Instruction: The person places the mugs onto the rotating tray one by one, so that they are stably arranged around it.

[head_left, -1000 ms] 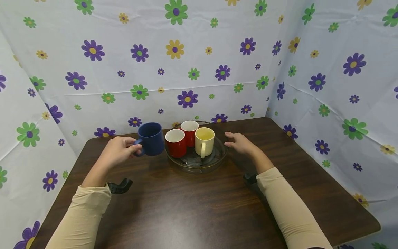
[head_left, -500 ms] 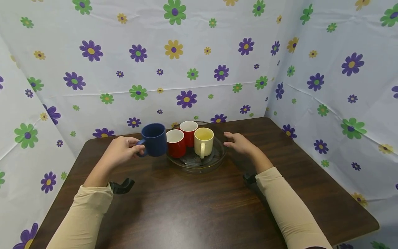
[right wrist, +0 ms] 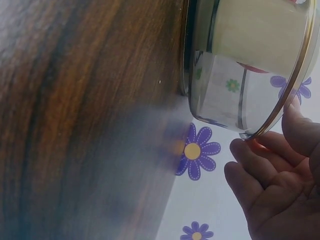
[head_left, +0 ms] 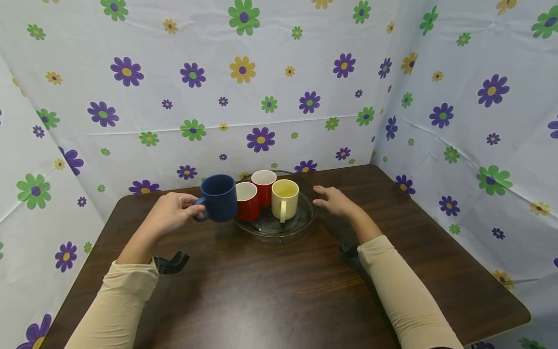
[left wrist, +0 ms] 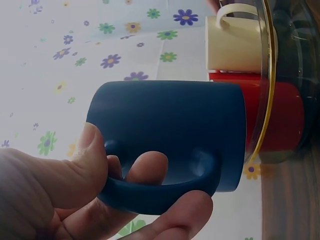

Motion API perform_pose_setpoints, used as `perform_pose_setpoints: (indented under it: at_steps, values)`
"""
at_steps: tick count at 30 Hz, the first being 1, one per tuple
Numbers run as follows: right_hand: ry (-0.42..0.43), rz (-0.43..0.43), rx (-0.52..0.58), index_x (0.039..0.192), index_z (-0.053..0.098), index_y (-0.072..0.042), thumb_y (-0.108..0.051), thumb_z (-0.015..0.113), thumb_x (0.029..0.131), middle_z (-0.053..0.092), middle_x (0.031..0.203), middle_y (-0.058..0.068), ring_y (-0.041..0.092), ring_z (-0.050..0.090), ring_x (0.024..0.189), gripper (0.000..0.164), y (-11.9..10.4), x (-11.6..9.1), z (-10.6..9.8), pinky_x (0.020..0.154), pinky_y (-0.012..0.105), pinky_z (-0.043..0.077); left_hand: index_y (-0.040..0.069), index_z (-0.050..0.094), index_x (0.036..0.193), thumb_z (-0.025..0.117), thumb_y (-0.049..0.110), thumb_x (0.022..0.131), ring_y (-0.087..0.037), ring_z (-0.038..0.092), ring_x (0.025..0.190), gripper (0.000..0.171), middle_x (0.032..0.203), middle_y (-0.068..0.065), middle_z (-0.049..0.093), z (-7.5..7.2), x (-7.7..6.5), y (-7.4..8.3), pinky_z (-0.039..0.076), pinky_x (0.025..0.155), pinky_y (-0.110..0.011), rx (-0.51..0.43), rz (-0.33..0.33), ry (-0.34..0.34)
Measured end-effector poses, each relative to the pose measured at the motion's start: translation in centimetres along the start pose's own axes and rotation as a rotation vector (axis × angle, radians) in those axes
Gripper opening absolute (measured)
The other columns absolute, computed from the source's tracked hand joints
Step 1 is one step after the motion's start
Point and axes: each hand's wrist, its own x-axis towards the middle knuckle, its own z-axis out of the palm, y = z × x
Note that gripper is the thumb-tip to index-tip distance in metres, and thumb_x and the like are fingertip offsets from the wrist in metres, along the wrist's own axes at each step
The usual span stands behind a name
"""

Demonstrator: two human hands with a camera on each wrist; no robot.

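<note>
My left hand (head_left: 172, 213) grips a blue mug (head_left: 222, 201) by its handle, with the thumb on top and fingers through and around the handle in the left wrist view. The mug is upright at the left edge of a round clear glass tray (head_left: 281, 235) with a gold rim, partly covering a red mug (head_left: 247, 211). A second red mug (head_left: 263, 189) and a pale yellow mug (head_left: 285, 201) also stand in the tray. At the tray's right side, my right hand (head_left: 335, 201) touches the rim with relaxed fingers, its thumb on the gold edge (right wrist: 300, 60).
A dark wood table (head_left: 279, 291) carries the tray near its back edge. White flower-print cloth (head_left: 261, 97) hangs behind the table and along its right side. Black wrist cameras (head_left: 172, 264) sit below both hands.
My left hand has moved the blue mug a little to the right, so it covers more of the front red mug. The right hand stays at the tray's rim.
</note>
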Motion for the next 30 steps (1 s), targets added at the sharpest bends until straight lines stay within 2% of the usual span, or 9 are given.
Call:
perform_pose_setpoints:
  at_steps: [11,18,30]
  values:
    - [0.005,0.004,-0.012,0.153,0.039,0.003,-0.016,0.06,0.103,0.032,0.161,0.021,0.041,0.029,0.149,0.057,0.0,-0.1,0.0,0.119,0.055,0.025,-0.004,0.073,0.105,0.065,0.018,0.101,-0.019,0.073,0.071,0.024,0.082,-0.006,0.075,0.1,-0.1,0.9,0.06,0.074,-0.043,-0.029,0.026,-0.023]
    - [0.004,0.01,-0.021,0.153,0.039,0.002,-0.017,0.06,0.103,0.032,0.161,0.021,0.041,0.029,0.148,0.057,0.1,-0.1,0.0,0.119,0.056,0.025,-0.002,0.074,0.104,0.066,0.018,0.101,-0.019,0.073,0.07,0.022,0.08,-0.004,0.075,0.3,-0.1,1.1,0.06,0.071,-0.039,-0.031,0.039,-0.025]
    - [0.007,0.003,-0.014,0.152,0.039,0.005,-0.017,0.06,0.103,0.032,0.161,0.022,0.041,0.028,0.149,0.058,0.1,-0.1,0.1,0.119,0.056,0.024,-0.002,0.074,0.104,0.066,0.015,0.1,-0.02,0.074,0.073,0.019,0.08,-0.004,0.075,0.5,0.1,1.7,0.061,0.073,-0.041,-0.051,0.059,-0.049]
